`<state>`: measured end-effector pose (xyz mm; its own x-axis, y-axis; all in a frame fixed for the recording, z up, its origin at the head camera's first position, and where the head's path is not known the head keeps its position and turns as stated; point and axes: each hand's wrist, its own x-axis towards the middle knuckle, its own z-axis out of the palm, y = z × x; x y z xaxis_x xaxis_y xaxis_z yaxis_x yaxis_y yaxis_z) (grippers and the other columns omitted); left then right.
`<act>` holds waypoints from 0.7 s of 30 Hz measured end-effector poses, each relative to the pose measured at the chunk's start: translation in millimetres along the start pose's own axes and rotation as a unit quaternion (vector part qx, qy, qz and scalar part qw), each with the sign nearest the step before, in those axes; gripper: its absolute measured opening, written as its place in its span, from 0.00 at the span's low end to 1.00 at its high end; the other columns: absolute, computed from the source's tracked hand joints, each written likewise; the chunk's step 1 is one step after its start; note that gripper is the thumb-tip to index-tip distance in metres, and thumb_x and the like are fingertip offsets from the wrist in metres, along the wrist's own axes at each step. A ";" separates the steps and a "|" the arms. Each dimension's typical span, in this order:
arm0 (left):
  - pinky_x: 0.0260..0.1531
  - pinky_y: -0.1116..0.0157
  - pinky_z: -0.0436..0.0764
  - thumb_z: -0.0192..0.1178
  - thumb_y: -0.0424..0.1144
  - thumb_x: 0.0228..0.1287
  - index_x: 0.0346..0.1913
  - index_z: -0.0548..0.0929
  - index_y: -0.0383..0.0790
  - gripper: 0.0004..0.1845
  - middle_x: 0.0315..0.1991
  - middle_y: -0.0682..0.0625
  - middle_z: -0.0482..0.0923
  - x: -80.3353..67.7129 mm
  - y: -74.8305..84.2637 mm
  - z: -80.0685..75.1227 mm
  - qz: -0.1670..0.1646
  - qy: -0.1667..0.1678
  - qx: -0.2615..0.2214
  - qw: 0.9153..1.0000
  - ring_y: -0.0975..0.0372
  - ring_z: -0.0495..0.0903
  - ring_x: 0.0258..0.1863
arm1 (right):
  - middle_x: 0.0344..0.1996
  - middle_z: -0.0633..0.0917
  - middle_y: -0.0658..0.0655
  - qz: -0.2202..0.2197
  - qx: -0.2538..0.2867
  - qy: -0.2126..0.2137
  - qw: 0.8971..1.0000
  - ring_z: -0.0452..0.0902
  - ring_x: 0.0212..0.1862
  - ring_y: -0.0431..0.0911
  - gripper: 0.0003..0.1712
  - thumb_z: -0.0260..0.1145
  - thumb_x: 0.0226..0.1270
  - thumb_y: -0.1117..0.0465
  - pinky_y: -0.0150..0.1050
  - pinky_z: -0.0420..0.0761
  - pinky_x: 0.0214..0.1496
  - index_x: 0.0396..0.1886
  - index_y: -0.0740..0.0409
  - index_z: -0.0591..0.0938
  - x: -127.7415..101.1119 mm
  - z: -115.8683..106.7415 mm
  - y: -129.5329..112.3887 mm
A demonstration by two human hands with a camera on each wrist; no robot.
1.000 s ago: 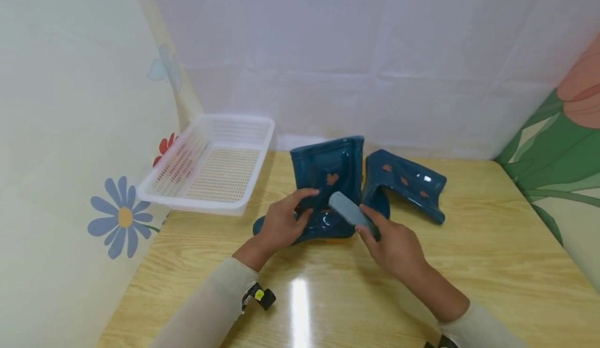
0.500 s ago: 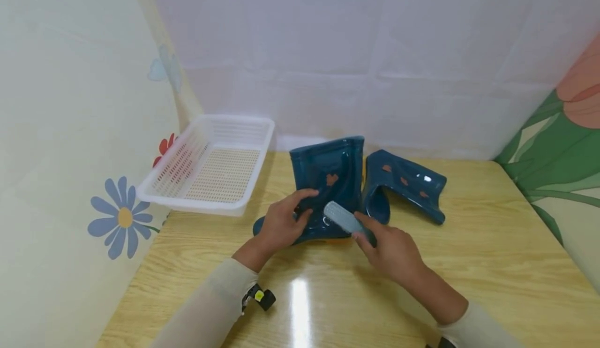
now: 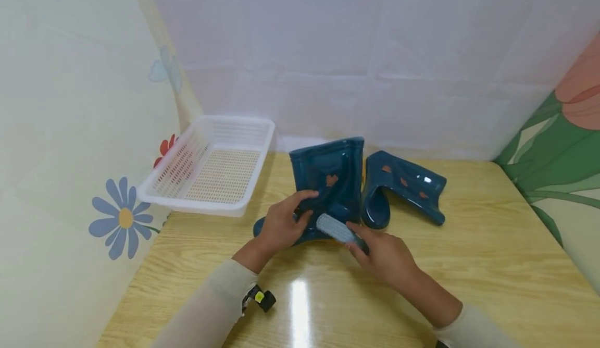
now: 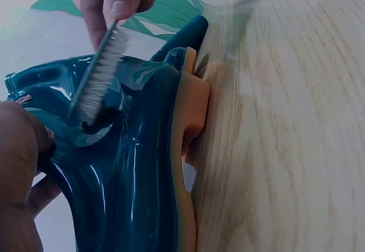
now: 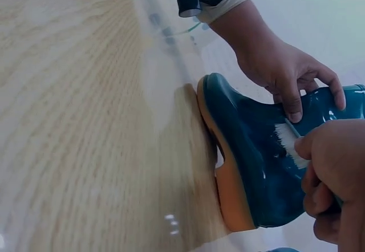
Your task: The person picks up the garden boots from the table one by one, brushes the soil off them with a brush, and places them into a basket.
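A dark teal rubber boot (image 3: 330, 181) with an orange sole lies on its side on the wooden table (image 3: 492, 264). My left hand (image 3: 292, 215) grips it at the ankle, thumb and fingers curled over the glossy rubber (image 5: 251, 149). My right hand (image 3: 372, 246) holds a grey scrubbing brush (image 3: 334, 228) by its handle, bristles pressed against the boot's foot. The left wrist view has the brush (image 4: 100, 78) lying across the boot (image 4: 137, 166). In the right wrist view the left hand (image 5: 285, 72) is above the white bristles (image 5: 287, 141). A second matching boot (image 3: 405, 184) lies just to the right.
A white perforated plastic basket (image 3: 211, 165) stands at the table's back left, against the flower-patterned wall. A white sheet closes off the back and a flower-printed panel stands on the right. Glare marks the bare wood in front of my hands.
My right hand has drawn the brush down and to the left across the boot, toward the sole. The left hand and both boots have stayed put.
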<state>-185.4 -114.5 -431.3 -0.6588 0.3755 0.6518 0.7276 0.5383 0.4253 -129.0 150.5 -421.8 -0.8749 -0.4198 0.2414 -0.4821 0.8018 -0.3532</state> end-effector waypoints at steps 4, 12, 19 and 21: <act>0.32 0.62 0.84 0.70 0.28 0.63 0.64 0.76 0.47 0.28 0.56 0.45 0.84 0.6 1.0 -0.6 0.004 0.003 0.001 1.000 0.60 0.85 0.32 | 0.15 0.75 0.43 0.027 0.014 0.032 0.999 0.63 0.16 0.36 0.28 0.67 0.74 0.49 0.35 0.64 0.18 0.70 0.51 0.78 1.5 -5.5 -1.4; 0.31 0.62 0.84 0.70 0.27 0.63 0.64 0.77 0.47 0.28 0.55 0.44 0.85 0.8 0.8 0.6 0.008 0.006 -0.001 1.000 0.60 0.86 0.33 | 0.14 0.71 0.42 0.047 0.015 0.024 0.998 0.64 0.16 0.37 0.29 0.65 0.76 0.48 0.36 0.64 0.19 0.71 0.52 0.77 3.5 -7.0 -0.3; 0.32 0.62 0.84 0.70 0.27 0.63 0.64 0.77 0.47 0.28 0.55 0.45 0.85 1.0 0.8 0.3 -0.001 0.002 -0.002 1.000 0.60 0.86 0.34 | 0.17 0.74 0.43 0.015 -0.001 -0.012 1.000 0.62 0.17 0.35 0.28 0.69 0.72 0.50 0.34 0.63 0.18 0.69 0.50 0.79 -2.6 -1.0 1.7; 0.32 0.62 0.84 0.70 0.27 0.63 0.63 0.77 0.47 0.28 0.55 0.45 0.85 1.1 0.9 0.1 -0.006 0.001 0.000 1.000 0.60 0.86 0.34 | 0.18 0.75 0.42 -0.017 -0.001 -0.038 0.999 0.62 0.17 0.33 0.27 0.70 0.72 0.51 0.33 0.63 0.18 0.68 0.50 0.79 -4.3 -0.2 1.1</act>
<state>-185.6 -113.6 -430.3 -0.6672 0.3684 0.6474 0.7198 0.5422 0.4334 -125.8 153.2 -423.0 -0.8594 -0.4771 0.1838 -0.5109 0.7878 -0.3439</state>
